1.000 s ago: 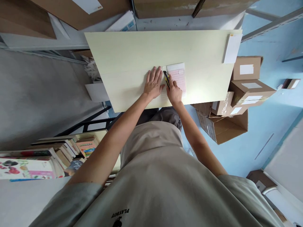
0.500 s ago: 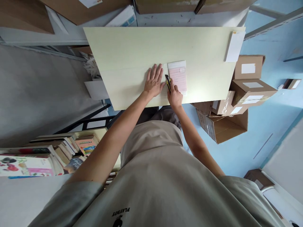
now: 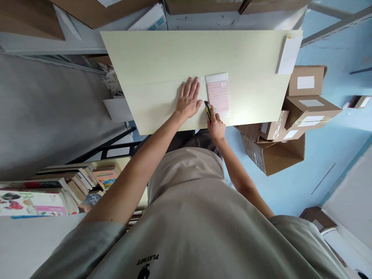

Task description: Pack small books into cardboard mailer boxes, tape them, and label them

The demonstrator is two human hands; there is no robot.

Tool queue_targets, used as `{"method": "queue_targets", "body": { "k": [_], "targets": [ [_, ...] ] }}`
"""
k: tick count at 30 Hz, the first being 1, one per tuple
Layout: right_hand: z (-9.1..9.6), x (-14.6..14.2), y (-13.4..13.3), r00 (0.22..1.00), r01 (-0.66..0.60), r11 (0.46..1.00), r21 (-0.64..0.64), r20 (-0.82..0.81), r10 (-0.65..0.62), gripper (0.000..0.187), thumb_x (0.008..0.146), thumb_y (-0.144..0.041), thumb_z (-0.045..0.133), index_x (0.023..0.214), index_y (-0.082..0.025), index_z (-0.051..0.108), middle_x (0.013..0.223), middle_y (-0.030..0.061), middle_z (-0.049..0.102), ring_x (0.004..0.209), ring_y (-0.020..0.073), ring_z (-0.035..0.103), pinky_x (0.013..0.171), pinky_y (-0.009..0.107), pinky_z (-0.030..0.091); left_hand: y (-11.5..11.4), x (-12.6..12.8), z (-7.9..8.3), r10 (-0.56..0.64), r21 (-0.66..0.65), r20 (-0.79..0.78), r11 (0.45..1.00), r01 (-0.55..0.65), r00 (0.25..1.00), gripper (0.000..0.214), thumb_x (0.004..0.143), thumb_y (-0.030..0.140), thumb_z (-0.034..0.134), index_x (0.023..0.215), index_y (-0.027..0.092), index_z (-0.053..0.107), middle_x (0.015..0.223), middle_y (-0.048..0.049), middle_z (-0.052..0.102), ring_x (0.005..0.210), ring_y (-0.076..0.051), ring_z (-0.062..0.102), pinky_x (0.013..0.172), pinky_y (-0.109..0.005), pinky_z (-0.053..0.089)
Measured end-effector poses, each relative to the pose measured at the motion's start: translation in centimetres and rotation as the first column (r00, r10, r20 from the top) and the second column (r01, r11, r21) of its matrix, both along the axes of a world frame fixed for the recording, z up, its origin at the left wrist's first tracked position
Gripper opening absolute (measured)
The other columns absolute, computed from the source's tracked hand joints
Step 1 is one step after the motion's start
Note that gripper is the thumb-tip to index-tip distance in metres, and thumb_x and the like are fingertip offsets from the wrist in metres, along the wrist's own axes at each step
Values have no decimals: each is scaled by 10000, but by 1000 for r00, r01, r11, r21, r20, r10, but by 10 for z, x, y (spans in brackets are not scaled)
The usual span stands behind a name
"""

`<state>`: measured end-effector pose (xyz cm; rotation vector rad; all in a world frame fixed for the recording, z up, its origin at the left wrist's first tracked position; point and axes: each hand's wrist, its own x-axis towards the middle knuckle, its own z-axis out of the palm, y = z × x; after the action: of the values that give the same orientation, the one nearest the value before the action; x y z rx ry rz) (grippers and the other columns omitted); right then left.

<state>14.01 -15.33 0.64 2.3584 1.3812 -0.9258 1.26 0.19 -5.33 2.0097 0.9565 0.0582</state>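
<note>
A large pale yellow sheet (image 3: 162, 62) lies flat on a table in front of me. My left hand (image 3: 188, 99) presses flat on it with the fingers stretched out. Just right of it, my right hand (image 3: 215, 124) is closed round a yellow and black utility knife (image 3: 207, 110), whose tip touches the sheet near its near edge. A pink lined pad (image 3: 218, 95) lies on the sheet beside the knife, to its right.
A white envelope (image 3: 288, 54) rests at the sheet's far right corner. Cardboard boxes (image 3: 308, 104) are stacked on the blue floor to the right. Books (image 3: 72, 186) are piled at lower left. More boxes and a shelf (image 3: 87, 38) stand behind the table.
My right hand has drawn the knife toward me along the pad's left side, down to the sheet's near edge. The left hand has stayed pressed in place.
</note>
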Motion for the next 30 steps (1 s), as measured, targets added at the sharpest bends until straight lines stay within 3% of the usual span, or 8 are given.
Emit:
{"method": "queue_targets", "body": {
  "k": [12, 30],
  "targets": [
    [6, 3, -33, 997, -71, 994, -87, 36, 75, 791, 1203, -264, 409, 1934, -307, 109, 1420, 176, 712, 1020, 266, 783, 846, 334, 638, 1, 0, -6, 25, -64, 39, 998, -22, 999, 935, 1098, 562, 532, 1877, 104, 292, 1985, -149, 201, 1874, -383, -18, 1506, -620, -101],
    [30, 14, -64, 980, -198, 950, -239, -22, 199, 709, 1242, -288, 357, 1928, -249, 180, 1509, 201, 688, 1165, 282, 777, 886, 324, 643, 1, 1, 6, 31, -123, 19, 992, -29, 999, 940, 1084, 580, 501, 1877, 119, 296, 1997, -110, 160, 1874, -352, -74, 1501, -600, -143]
  ]
}}
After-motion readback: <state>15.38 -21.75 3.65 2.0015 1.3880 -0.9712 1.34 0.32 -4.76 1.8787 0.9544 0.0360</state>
